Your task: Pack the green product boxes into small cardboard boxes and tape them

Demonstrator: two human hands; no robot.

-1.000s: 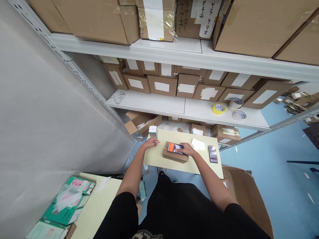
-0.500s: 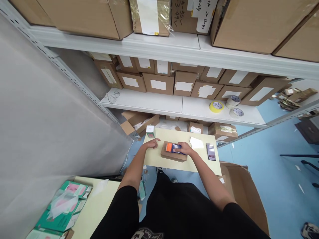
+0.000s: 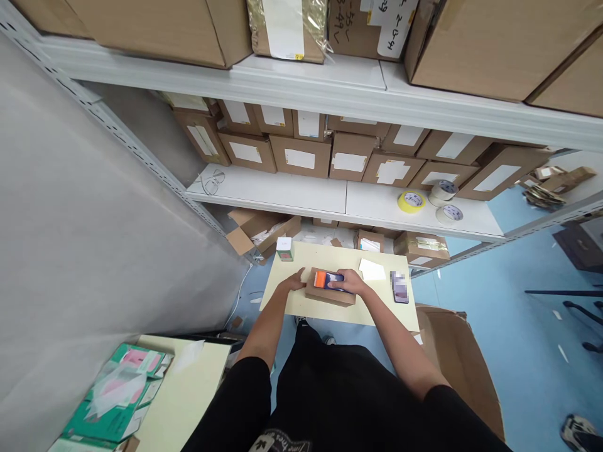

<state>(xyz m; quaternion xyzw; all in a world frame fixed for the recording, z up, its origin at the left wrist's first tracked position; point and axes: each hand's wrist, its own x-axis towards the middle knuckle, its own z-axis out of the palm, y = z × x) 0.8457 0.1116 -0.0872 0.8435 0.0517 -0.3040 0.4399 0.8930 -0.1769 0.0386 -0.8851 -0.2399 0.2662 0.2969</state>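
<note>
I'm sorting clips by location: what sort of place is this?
Probably a packing or storage room: labelled cardboard boxes line open shelving, tape rolls sit there too, and a brown box lies on the worktable.

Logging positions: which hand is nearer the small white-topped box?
Left: the left hand is just in front of the small white-topped box; the right hand is farther off, to its right.
</note>
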